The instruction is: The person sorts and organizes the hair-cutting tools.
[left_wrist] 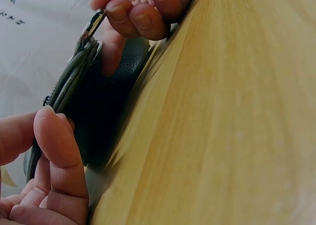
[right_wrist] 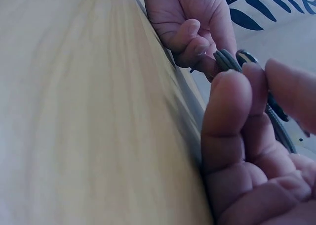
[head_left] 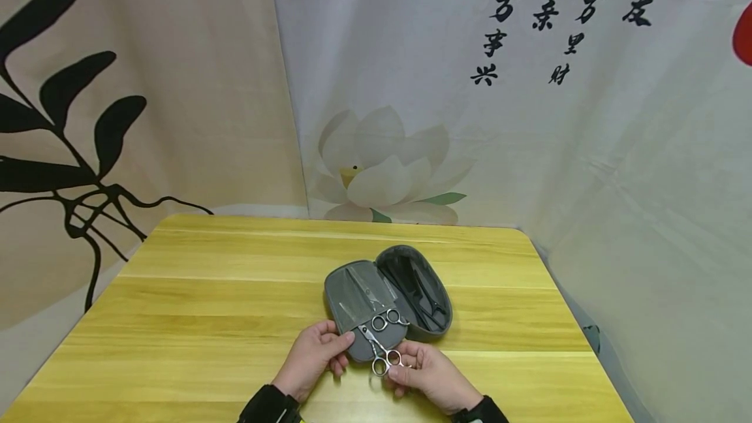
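Observation:
A grey zip case (head_left: 361,352) lies unfolded on the wooden table, its flap fitted with clear pockets. My left hand (head_left: 314,352) pinches the flap's left edge between thumb and fingers; the left wrist view shows the zipped rim (left_wrist: 74,79) raised off the table there. My right hand (head_left: 433,376) holds a pair of silver scissors (head_left: 376,346) by the finger rings, with the blades pointing up-left over the flap. A second pair's finger rings (head_left: 379,323) stick out of a pocket just above. Black tools (head_left: 416,286) fill the case's deeper half.
The yellow wooden table (head_left: 235,292) stretches out around the case on all sides. Behind it hang printed cloths (head_left: 587,149) with a lotus, black leaves and brush writing.

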Available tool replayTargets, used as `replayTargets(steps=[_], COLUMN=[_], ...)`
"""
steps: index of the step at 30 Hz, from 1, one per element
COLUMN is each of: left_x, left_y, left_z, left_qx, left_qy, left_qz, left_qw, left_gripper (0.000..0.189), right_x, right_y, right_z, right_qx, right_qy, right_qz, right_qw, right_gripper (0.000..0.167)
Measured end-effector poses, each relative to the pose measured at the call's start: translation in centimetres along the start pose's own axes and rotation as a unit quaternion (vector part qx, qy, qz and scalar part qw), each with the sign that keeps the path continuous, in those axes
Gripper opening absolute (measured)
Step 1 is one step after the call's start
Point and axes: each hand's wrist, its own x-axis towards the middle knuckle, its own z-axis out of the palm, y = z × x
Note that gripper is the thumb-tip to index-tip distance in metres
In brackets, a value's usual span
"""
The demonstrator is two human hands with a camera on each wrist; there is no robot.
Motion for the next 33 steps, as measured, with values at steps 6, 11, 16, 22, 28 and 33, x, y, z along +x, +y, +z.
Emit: replayTargets(steps=[6,11,16,22,28,33], left_x=[-0.04,-0.04,-0.04,0.13,0.15,0.10], left_y=[-0.05,-0.06,-0.09,-0.22,-0.25,-0.28], left_z=[-0.15,-0.17,-0.20,-0.21,-0.22,-0.22], left_qx=[0.003,0.005,0.008,0.005,0.004,0.003], left_qy=[0.000,0.000,-0.002,-0.002,-0.002,-0.003], left_qz=[0.000,-0.001,-0.002,-0.001,-0.001,0.001], left_qw=[1.0000,1.0000,1.0000,1.0000,1.0000,1.0000], left_gripper=[0.036,0.036,0.037,0.037,0.037,0.037], right_x=[0.14,0.19,0.10,-0.02,0.06,0.07], right_y=[0.26,0.21,0.03,-0.18,-0.01,0.13], right_z=[0.01,0.17,0.31,0.45,0.23,0.16], right_qx=[0.006,0.000,-0.005,-0.007,-0.009,-0.007], right_qy=[0.010,0.026,0.023,0.012,0.017,0.021], right_qz=[0.000,0.011,0.005,-0.008,0.003,0.002], right_qw=[0.9999,0.9996,0.9997,0.9999,0.9998,0.9998], right_gripper=[0.027,0.009,0.011,0.030,0.040,0.017])
